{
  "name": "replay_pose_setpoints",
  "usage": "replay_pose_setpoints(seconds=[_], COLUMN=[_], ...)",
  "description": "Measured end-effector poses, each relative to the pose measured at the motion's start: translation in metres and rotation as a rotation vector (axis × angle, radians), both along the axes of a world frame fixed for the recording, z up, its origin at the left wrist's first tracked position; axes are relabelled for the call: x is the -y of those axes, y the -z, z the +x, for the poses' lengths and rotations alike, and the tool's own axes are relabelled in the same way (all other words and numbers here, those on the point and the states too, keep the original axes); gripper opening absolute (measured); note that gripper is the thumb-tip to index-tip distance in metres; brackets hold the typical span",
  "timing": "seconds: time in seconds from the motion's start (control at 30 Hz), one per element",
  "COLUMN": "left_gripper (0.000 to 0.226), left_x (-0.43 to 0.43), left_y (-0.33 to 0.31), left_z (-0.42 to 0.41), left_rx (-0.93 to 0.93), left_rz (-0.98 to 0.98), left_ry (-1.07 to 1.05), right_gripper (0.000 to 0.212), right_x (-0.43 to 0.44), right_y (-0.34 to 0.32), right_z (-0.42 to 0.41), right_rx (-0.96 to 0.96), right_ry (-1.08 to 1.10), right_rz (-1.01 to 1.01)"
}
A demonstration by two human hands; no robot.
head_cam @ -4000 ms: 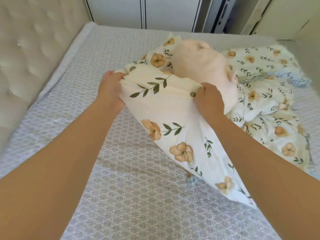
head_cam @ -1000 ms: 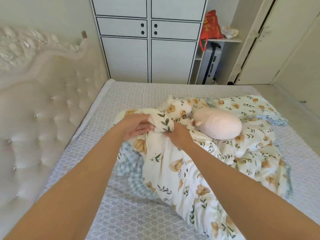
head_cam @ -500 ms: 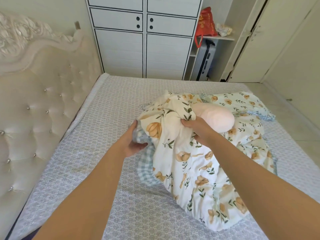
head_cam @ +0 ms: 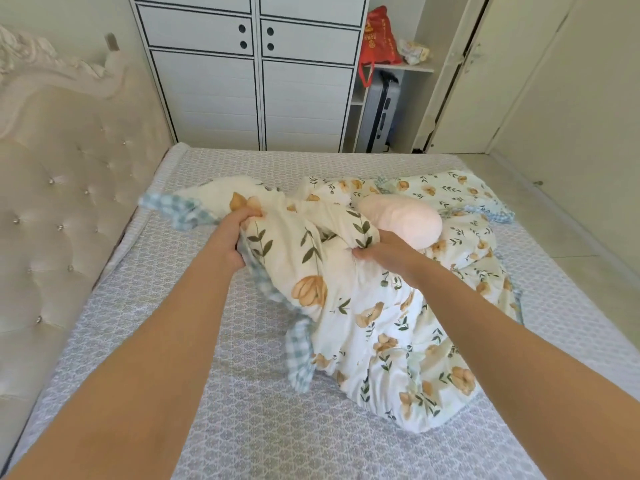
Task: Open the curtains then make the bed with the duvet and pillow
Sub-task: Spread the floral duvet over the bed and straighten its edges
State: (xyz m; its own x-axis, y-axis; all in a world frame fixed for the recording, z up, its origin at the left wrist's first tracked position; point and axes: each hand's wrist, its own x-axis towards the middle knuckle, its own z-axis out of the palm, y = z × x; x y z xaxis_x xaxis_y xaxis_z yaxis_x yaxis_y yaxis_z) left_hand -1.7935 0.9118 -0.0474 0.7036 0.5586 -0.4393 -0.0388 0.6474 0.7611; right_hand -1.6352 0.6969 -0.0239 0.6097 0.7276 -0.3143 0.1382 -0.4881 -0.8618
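Observation:
A cream floral duvet point(head_cam: 388, 327) with a blue-checked underside lies crumpled on the right half of the bed point(head_cam: 242, 410). My left hand point(head_cam: 232, 237) grips a bunched edge of it, lifted above the mattress. About a forearm's width to the right, my right hand point(head_cam: 384, 252) grips another fold of the same edge. A pale pink pillow point(head_cam: 401, 220) rests on the duvet just behind my right hand. A blurred checked corner of the duvet sticks out to the left of my left hand.
A tufted cream headboard point(head_cam: 62, 209) runs along the left side. White wardrobe doors point(head_cam: 256, 88) stand past the far edge of the bed. A red bag point(head_cam: 377, 36) and a grey suitcase point(head_cam: 379, 112) sit in an open shelf. Bare floor point(head_cam: 554, 216) lies to the right.
My left hand has closed on the duvet edge and pulled it up and left. The checked corner now flips out toward the headboard. My right hand keeps its hold.

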Motion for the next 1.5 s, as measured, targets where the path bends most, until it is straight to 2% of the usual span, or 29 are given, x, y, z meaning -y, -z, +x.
replay_pose_setpoints(seconds=[0.17, 0.27, 0.33, 0.37, 0.4, 0.43, 0.5, 0.53, 0.6, 0.7, 0.77, 0.87, 0.93, 1.03, 1.1, 1.17, 1.23, 1.33, 1.4, 1.43, 1.5], left_gripper=[0.023, 0.022, 0.024, 0.026, 0.028, 0.03, 0.036, 0.038, 0.037, 0.043, 0.044, 0.041, 0.044, 0.029, 0.019, 0.023, 0.028, 0.009, 0.033, 0.035, 0.037], left_x=[-0.013, -0.016, -0.017, -0.017, -0.017, -0.016, -0.015, -0.014, -0.015, -0.018, -0.021, -0.031, -0.039, -0.049, -0.054, -0.063, -0.076, -0.088, -0.094, -0.098, -0.099], left_y=[-0.03, -0.039, -0.044, -0.047, -0.052, -0.058, -0.073, -0.084, -0.11, -0.151, -0.175, -0.196, -0.202, -0.201, -0.2, -0.2, -0.2, -0.2, -0.18, -0.164, -0.12], left_z=[-0.027, -0.054, -0.073, -0.082, -0.091, -0.099, -0.117, -0.126, -0.149, -0.183, -0.205, -0.241, -0.264, -0.297, -0.324, -0.357, -0.392, -0.442, -0.471, -0.485, -0.506], left_rx=[0.081, 0.135, 0.194, 0.22, 0.239, 0.249, 0.253, 0.24, 0.227, 0.219, 0.226, 0.121, 0.1, 0.177, 0.162, 0.126, 0.146, 0.178, 0.18, 0.148, -0.035], left_rz=[-0.006, -0.043, -0.061, -0.059, -0.055, -0.04, 0.005, 0.05, 0.155, 0.283, 0.341, 0.417, 0.424, 0.378, 0.353, 0.365, 0.378, 0.4, 0.329, 0.306, 0.257], left_ry=[-0.216, -0.399, -0.497, -0.538, -0.569, -0.596, -0.635, -0.636, -0.657, -0.705, -0.726, -0.754, -0.789, -0.888, -0.96, -0.987, -1.016, -0.979, -0.967, -0.955, -0.887], right_gripper=[0.054, 0.036, 0.022, 0.024, 0.036, 0.057, 0.1, 0.113, 0.127, 0.135, 0.126, 0.081, 0.047, 0.023, 0.018, 0.016, 0.021, 0.026, 0.025, 0.024, 0.019], right_x=[-0.021, -0.038, -0.049, -0.054, -0.057, -0.06, -0.063, -0.064, -0.066, -0.078, -0.086, -0.095, -0.1, -0.111, -0.123, -0.136, -0.151, -0.169, -0.176, -0.179, -0.181], right_y=[0.033, 0.05, 0.06, 0.067, 0.073, 0.079, 0.092, 0.096, 0.101, 0.101, 0.094, 0.077, 0.062, 0.032, 0.005, -0.027, -0.063, -0.094, -0.086, -0.073, -0.036], right_z=[-0.028, -0.055, -0.076, -0.088, -0.1, -0.11, -0.131, -0.139, -0.157, -0.185, -0.203, -0.205, -0.199, -0.206, -0.225, -0.244, -0.263, -0.298, -0.318, -0.329, -0.345], right_rx=[0.237, 0.351, 0.179, 0.047, -0.029, -0.023, 0.081, 0.105, 0.094, 0.181, 0.313, 0.518, 0.522, 0.386, 0.306, 0.286, 0.334, 0.428, 0.458, 0.476, 0.531], right_ry=[0.153, 0.208, 0.041, -0.061, -0.163, -0.269, -0.38, -0.381, -0.391, -0.369, -0.264, -0.105, -0.052, 0.035, 0.091, 0.087, 0.076, 0.061, -0.024, -0.084, -0.214], right_rz=[-0.049, -0.018, -0.049, -0.093, -0.152, -0.217, -0.241, -0.211, -0.149, -0.15, -0.122, -0.087, -0.004, 0.158, 0.255, 0.368, 0.483, 0.597, 0.507, 0.416, 0.195])
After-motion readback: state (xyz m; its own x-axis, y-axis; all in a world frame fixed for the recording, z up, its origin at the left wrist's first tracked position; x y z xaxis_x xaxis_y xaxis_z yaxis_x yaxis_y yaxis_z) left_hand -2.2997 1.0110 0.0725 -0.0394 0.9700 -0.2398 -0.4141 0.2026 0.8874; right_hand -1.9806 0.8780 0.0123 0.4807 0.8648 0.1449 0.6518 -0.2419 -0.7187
